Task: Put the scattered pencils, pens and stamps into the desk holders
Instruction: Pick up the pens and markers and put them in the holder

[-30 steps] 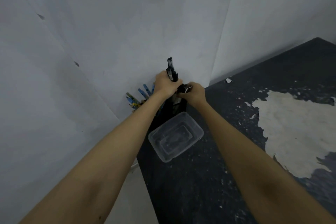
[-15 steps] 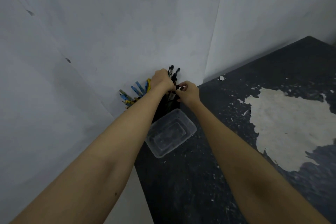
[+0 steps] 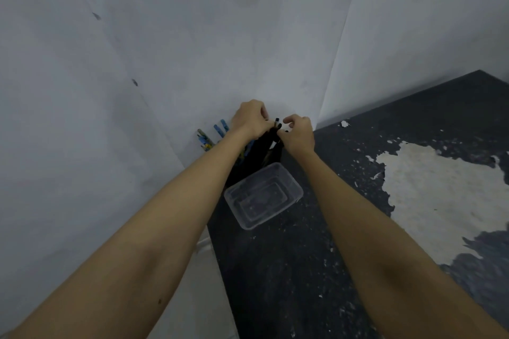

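A bundle of black pens stands in a black desk holder against the wall at the desk's back left corner. My left hand is curled over the pens' tops from the left and grips them. Just right of the bundle is my right hand, its forefinger and thumb slightly apart and its thumb tip touching the pens. Blue and yellow pencils fan out of a holder to the left, which my left forearm mostly hides.
A clear plastic tub sits right in front of the holder, under my forearms. The dark desk top has a large pale patch of peeled paint on the right. White walls close in behind and to the left.
My left hand has lowered the black pens, which stuck up high a second ago, down into the holder. My right hand stayed beside them and loosened its fingers.
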